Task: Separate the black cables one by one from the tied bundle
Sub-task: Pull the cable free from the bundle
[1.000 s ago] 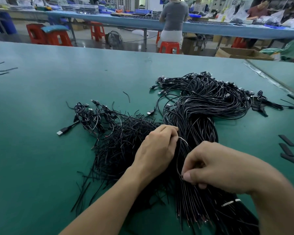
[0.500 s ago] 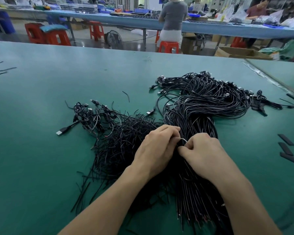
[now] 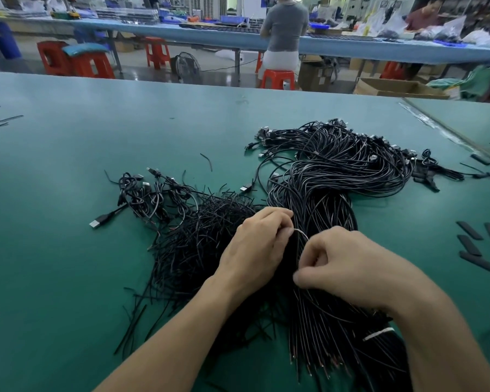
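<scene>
Tied black cable bundle (image 3: 317, 188) under both hands, left hand (image 3: 255, 250) and right hand (image 3: 348, 267) close together, both pinching thin pale tie wire (image 3: 301, 233), loose cable pile (image 3: 198, 236) beside left hand

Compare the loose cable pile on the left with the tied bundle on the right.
The loose pile sprawls with strands crossing every way; the tied bundle runs together in one thick curved hank. A white tie bands the tied bundle; the loose pile shows none. Both are black cables on the green table.
</scene>
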